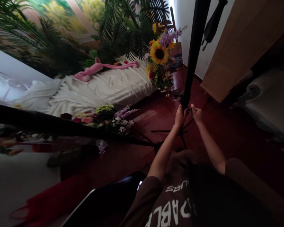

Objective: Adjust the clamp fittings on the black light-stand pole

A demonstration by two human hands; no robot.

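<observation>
A black stand pole rises from the floor toward the top of the head view, with thin legs spread below. My left hand is wrapped round the lower part of this pole, just under a dark clamp. On the pole's right side, my right hand is closed at a small dark knob, its fingers pinched together. The contact between the right fingers and the knob is small and dark.
A second black pole slants across the left. Behind it are a bench draped in cream cloth, a pink plush toy and sunflowers. A brown panel leans at right above the red floor.
</observation>
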